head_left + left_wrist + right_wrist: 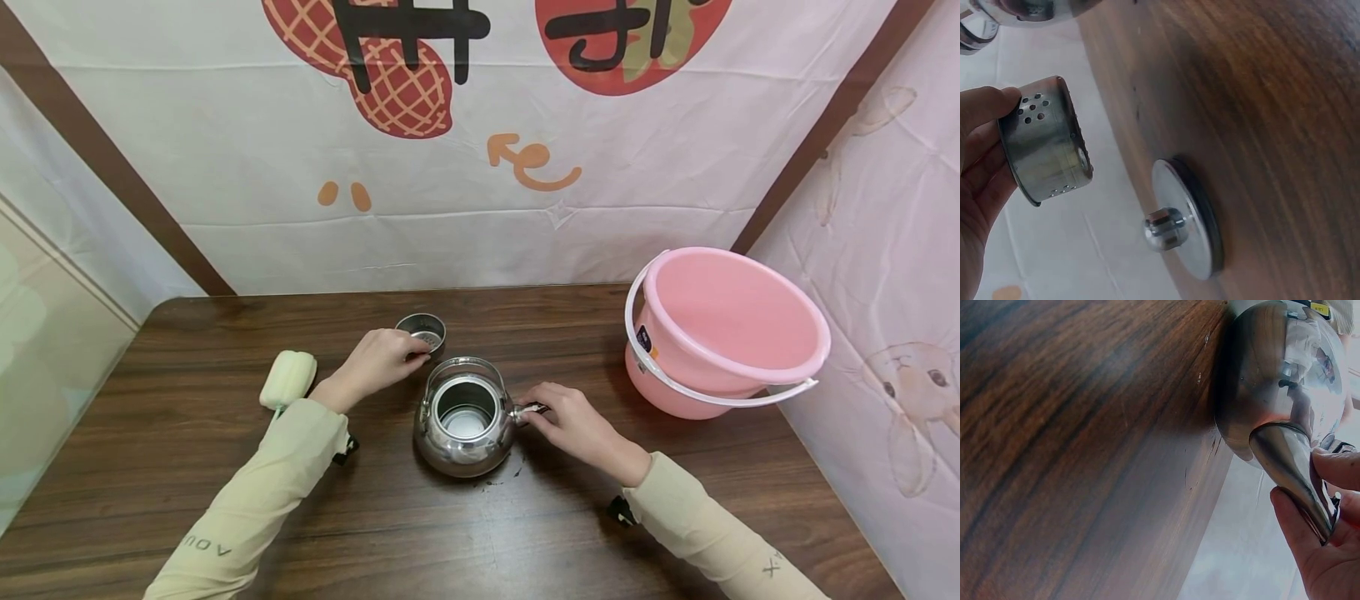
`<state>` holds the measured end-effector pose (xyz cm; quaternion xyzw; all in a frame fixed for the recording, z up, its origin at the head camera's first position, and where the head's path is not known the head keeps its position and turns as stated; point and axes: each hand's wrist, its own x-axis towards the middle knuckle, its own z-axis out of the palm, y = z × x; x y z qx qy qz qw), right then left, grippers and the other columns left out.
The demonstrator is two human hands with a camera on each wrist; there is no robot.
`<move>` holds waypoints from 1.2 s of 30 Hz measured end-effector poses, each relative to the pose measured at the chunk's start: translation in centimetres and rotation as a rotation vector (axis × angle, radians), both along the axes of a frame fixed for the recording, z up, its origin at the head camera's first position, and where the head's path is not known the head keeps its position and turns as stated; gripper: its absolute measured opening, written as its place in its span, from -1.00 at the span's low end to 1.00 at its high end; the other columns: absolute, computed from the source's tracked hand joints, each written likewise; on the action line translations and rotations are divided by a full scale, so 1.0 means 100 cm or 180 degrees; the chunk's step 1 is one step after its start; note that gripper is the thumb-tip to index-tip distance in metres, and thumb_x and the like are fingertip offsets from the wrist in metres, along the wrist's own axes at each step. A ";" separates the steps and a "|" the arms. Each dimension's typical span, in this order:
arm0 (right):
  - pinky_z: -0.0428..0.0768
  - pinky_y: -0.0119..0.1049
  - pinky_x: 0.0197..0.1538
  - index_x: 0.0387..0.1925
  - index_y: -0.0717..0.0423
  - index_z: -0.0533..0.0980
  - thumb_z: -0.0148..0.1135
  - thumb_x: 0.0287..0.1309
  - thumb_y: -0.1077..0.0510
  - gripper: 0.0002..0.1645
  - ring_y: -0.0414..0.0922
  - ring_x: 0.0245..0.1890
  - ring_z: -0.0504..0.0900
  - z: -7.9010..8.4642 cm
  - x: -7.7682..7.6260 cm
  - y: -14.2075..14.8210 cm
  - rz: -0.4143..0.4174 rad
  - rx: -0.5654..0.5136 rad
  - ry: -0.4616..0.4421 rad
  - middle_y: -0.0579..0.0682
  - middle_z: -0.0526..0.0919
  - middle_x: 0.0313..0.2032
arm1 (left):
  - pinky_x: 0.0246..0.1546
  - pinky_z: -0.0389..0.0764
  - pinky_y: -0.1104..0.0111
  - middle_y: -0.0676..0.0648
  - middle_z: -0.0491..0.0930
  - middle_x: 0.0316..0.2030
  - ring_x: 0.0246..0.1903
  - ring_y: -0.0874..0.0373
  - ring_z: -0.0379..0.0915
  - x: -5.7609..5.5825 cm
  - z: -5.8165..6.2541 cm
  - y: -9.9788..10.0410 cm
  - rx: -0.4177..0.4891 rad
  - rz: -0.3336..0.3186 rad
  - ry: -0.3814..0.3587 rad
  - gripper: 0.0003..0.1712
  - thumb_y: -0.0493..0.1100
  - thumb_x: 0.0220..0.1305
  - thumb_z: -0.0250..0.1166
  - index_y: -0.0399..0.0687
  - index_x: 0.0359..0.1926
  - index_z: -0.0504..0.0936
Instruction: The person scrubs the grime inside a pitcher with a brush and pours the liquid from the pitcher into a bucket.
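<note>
A steel kettle (465,450) stands lidless on the table, its round opening facing up and its wire handle (468,362) raised. My right hand (573,425) grips the kettle's spout (1285,462) between thumb and fingers. To the kettle's back left, my left hand (382,362) pinches a perforated steel strainer cup (1044,137) by its rim. Droplets cling to the strainer's lower edge, which is held above the tabletop. The kettle lid (1188,219) lies knob up on the table in the left wrist view; in the head view it is hidden.
A pink bucket (682,392) with a white handle stands at the right rear. Left of my left wrist lies a pale sponge brush (288,379). Small wet marks (495,482) dot the wooden table (360,533) before the kettle. A printed cloth (270,167) hangs behind.
</note>
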<state>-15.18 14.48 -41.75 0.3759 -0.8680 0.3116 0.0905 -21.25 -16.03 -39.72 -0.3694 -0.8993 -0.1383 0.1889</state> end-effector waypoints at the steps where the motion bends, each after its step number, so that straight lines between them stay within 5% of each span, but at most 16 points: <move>1: 0.53 -0.32 -0.19 -0.29 0.10 0.58 0.25 0.04 0.24 -0.87 -0.25 -0.26 0.57 0.000 0.000 0.000 0.0000 -0.0001 -0.0001 -0.11 0.62 -0.32 | -0.57 0.48 0.24 -0.02 0.64 -0.50 -0.56 0.13 0.54 0.000 -0.001 0.000 0.0004 0.0002 -0.0007 -0.90 -0.29 -0.04 0.34 -0.09 -0.40 0.70; 36: 0.53 -0.34 -0.22 -0.28 0.09 0.58 0.26 0.04 0.23 -0.86 -0.27 -0.28 0.57 -0.001 0.000 0.001 0.0020 -0.0022 -0.0010 -0.12 0.62 -0.33 | -0.53 0.48 0.24 0.06 0.64 -0.50 -0.56 0.16 0.52 -0.010 -0.029 0.000 -0.0242 0.0098 -0.0381 -0.95 -0.25 0.02 0.32 -0.01 -0.43 0.68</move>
